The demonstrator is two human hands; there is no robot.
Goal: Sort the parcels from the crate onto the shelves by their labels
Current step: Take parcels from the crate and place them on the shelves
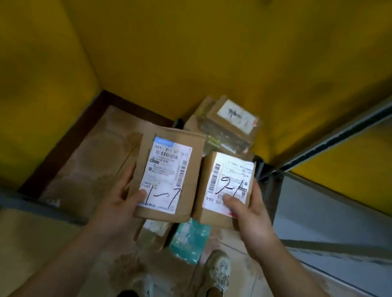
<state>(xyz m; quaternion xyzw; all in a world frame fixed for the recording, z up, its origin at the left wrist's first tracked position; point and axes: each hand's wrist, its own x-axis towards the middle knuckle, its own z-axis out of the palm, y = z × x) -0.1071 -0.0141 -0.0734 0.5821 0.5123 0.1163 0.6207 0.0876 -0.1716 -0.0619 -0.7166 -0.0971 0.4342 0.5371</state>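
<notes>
My left hand [122,197] grips a flat brown paper parcel [187,172] by its lower left corner, thumb on the white label marked "1-7". Beside it, my right hand [250,213] holds a smaller brown cardboard box [205,175], thumb pressed on its white label with a handwritten number. Both parcels are held side by side at waist height, labels facing up. Below them on the floor lie a teal parcel [189,240] and a brown parcel [153,233]. A stack of brown boxes [228,127] sits farther off in the corner.
Yellow walls [157,28] close in ahead and to the left. A grey metal shelf frame [361,127] and shelf board [346,221] stand at the right. Another shelf edge [4,198] crosses at the lower left. My feet [219,268] stand on the tiled floor by the loose parcels.
</notes>
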